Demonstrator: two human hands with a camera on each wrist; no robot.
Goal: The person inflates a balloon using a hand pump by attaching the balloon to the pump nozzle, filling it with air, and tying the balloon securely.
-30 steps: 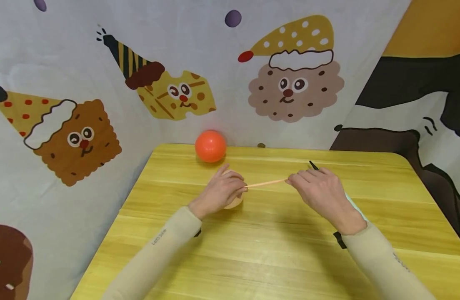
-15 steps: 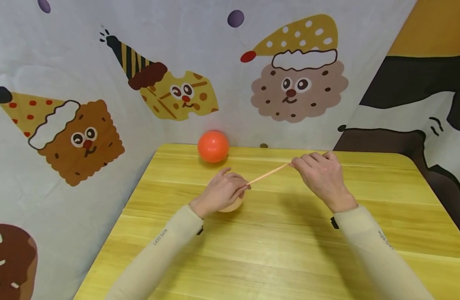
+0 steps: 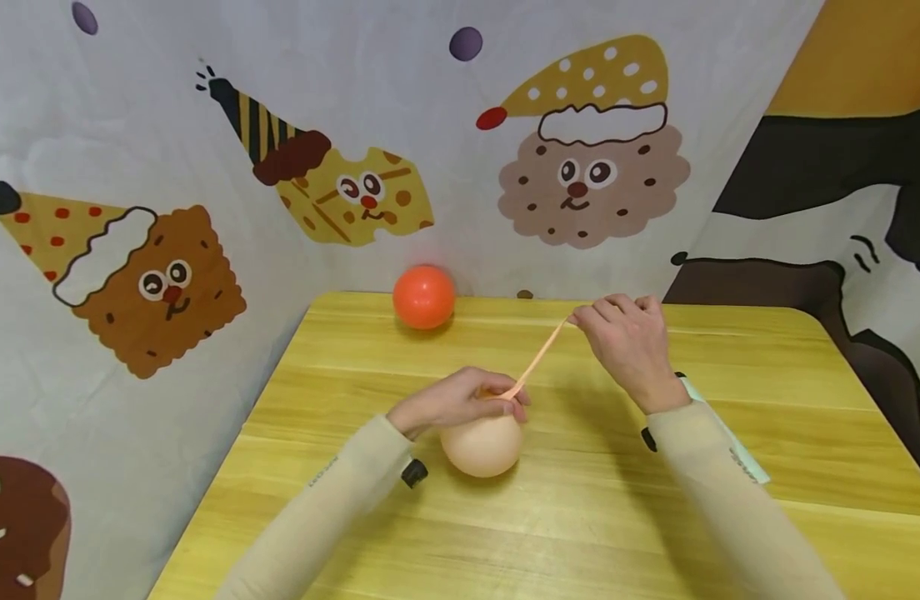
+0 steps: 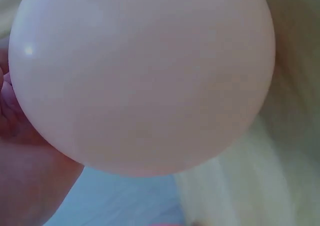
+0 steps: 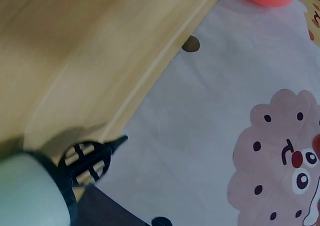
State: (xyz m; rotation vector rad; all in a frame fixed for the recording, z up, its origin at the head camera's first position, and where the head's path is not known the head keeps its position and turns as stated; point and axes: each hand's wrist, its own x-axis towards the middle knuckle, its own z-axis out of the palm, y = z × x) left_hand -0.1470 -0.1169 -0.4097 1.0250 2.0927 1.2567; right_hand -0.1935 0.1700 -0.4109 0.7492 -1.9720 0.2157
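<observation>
A small inflated peach balloon (image 3: 482,450) is below my left hand (image 3: 456,400), whose thumb and fingers pinch it at the base of its neck. The balloon's neck (image 3: 538,358) is stretched into a thin strip that slants up to the right. At the far end of this strip, my right hand (image 3: 625,346) pinches the tip with curled fingers. In the left wrist view the round balloon (image 4: 145,81) fills most of the picture, with part of the palm (image 4: 30,171) at the left. My right hand does not show in the right wrist view.
An orange-red balloon (image 3: 424,297) rests at the table's back edge, against the printed cloth backdrop (image 3: 467,250). Partly under my right forearm lies a mint-green hand pump (image 3: 737,450); its black nozzle (image 5: 87,161) appears in the right wrist view. The wood-grain table (image 3: 580,533) extends towards me.
My left hand has turned and come nearer with the balloon, which is now more exposed. My right hand first rose, then shifted slightly left. The stretched neck slants more steeply.
</observation>
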